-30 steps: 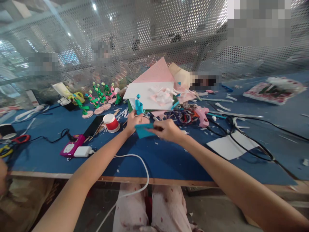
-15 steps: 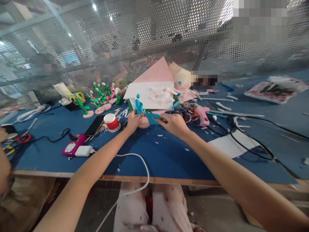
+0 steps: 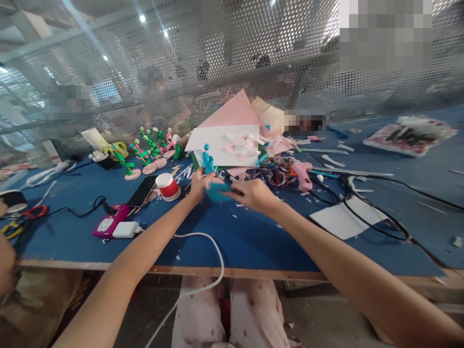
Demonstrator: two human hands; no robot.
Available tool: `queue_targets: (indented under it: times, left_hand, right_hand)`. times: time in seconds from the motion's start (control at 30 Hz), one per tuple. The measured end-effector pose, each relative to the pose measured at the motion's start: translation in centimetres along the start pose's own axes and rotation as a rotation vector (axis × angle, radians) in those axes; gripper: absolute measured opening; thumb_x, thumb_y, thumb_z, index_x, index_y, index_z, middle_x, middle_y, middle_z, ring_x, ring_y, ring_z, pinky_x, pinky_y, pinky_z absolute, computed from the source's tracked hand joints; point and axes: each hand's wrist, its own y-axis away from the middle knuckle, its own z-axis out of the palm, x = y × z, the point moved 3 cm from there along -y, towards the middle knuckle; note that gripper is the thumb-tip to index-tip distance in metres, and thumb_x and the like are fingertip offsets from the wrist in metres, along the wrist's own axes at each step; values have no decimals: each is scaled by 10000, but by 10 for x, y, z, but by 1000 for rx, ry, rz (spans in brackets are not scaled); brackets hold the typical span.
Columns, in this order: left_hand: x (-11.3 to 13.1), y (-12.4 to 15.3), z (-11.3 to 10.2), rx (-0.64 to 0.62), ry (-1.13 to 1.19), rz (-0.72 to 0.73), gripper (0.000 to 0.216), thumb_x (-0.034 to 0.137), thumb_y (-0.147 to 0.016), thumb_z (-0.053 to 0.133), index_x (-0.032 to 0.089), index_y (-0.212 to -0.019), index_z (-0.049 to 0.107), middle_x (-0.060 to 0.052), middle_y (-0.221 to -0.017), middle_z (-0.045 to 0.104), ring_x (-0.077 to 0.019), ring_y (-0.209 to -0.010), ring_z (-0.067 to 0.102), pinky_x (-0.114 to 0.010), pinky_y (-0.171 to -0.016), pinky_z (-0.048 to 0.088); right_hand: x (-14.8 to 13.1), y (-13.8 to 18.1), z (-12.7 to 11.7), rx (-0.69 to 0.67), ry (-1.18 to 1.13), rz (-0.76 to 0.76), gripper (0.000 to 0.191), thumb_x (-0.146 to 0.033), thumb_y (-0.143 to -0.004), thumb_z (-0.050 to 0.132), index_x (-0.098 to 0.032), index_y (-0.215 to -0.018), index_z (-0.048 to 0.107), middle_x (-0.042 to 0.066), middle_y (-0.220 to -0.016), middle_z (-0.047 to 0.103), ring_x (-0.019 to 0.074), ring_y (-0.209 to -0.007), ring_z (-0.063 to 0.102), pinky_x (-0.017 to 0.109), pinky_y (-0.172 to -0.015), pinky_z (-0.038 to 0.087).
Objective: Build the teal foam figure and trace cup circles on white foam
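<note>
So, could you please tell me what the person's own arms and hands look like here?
Both forearms are bare as far as they show, with no sleeve, watch or bracelet visible. The left hand and right hand wear no gloves; the fingers are too small and blurred to rule out rings.

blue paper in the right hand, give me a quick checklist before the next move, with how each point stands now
1. Right hand holding the blue paper: ok.
2. Blue paper's edges sharp enough to judge: not ok, blurred.
3. Left hand at the foot of the blue curl: ok.
4. Left hand's grip firm: cannot tell.
5. Red-and-white cup apart from both hands: ok.
6. Pink glue gun apart from the right hand: ok.
</note>
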Motion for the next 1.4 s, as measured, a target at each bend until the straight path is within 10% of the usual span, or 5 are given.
queue_targets:
  times: [0.4,0.6,0.77,0.93,1.4]
  left_hand:
    - [-6,-2,-1,19,0,-15,153,220,-670,626,162,-803,575,3,-721,638,-118,-675,574,-237,-671,439]
    - [-4,-2,-1,14,5,29,181,243,-648,647,165,-791,569,18,-731,635,-112,-695,568,-230,-693,437]
    - [-6,-2,-2,19,-11,-12,152,264,-669,629,166,-772,575,6,-686,620,-132,-661,575,-252,-663,433]
    - [-4,-2,-1,1,18,54,157,238,-660,630,162,-782,568,8,-718,624,-123,-692,572,-240,-686,438]
    - [-7,-4,-2,17,-21,39,170,247,-658,634,162,-792,574,-1,-725,643,-128,-679,573,-243,-674,440]
  right_hand:
    - [3,0,1,-54,-47,-65,389,-457,-884,444,-169,-657,574,19,-525,589,108,-482,524,213,-500,294]
    - [14,0,-7,165,123,208,465,-486,-890,384,-168,-600,561,40,-501,570,121,-458,496,235,-485,277]
    - [-2,1,0,-25,-179,-63,453,-499,-872,412,-179,-580,546,6,-480,557,87,-435,471,203,-487,322]
    - [7,0,-9,217,-5,135,445,-470,-866,417,-178,-547,518,24,-471,548,106,-442,484,221,-479,317]
    - [5,0,-6,160,-48,14,388,-393,-859,450,-170,-546,505,10,-453,535,84,-416,463,204,-458,305]
